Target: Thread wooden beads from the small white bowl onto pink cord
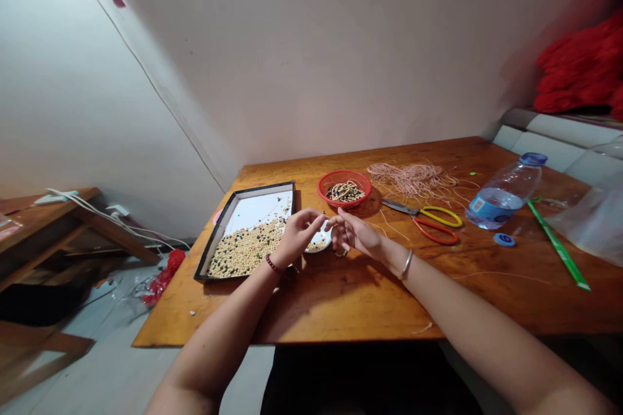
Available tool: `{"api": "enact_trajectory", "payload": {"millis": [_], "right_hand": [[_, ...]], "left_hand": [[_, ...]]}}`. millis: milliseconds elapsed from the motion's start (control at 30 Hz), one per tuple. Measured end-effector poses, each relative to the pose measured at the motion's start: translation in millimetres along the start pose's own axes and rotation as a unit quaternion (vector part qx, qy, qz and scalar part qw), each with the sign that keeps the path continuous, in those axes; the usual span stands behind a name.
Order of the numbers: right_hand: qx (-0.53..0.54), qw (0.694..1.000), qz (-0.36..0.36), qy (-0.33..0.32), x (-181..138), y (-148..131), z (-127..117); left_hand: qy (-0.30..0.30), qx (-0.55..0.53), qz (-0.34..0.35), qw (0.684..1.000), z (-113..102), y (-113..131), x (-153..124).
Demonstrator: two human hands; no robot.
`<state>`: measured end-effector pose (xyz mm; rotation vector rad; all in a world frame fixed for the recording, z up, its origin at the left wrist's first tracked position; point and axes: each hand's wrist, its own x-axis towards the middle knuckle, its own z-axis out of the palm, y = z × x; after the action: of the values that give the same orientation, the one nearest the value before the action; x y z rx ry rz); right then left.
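My left hand (300, 233) is closed in a pinch over the table, its fingertips close to my right hand's. My right hand (359, 233) has its fingers curled round a short string of beads (341, 253), whose lower end shows beneath them. What the left fingertips pinch is too small to make out. Below and behind the hands, partly hidden, a small white dish (318, 243) holds a few pale beads. To the left lies a black-rimmed tray (199, 259) with many cream and dark beads. A red basket (344, 202) just beyond the hands contains beaded strands.
Scissors (428, 214) with yellow and red handles lie right of the basket, near tangled pink cord (413, 178). Farther right are a tilted water bottle (501, 198), a blue cap (504, 240), a green strip (557, 243) and a clear plastic bag (594, 207). A wall stands behind the wooden table (165, 321).
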<state>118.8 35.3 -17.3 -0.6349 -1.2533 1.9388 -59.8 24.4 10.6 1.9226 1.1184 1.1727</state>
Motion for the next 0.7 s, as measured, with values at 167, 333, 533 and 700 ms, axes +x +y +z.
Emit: {"api": "enact_trajectory", "payload": {"millis": [167, 333, 533, 700], "right_hand": [[0.051, 0.998, -0.015, -0.030, -2, -1, 3], [0.164, 0.986, 0.013, -0.028, -2, -7, -3], [0.231, 0.973, 0.019, 0.006, -2, -14, -3], [0.106, 0.990, 0.037, 0.081, -1, -5, 3]], "left_hand": [[-0.035, 0.050, -0.006, 0.998, 1, 0, 0], [0.013, 0.070, -0.001, 0.997, 1, -6, 2], [0.095, 0.094, 0.028, 0.991, 0, -11, 6], [0.114, 0.070, 0.015, 0.991, 1, -7, 4]]}}
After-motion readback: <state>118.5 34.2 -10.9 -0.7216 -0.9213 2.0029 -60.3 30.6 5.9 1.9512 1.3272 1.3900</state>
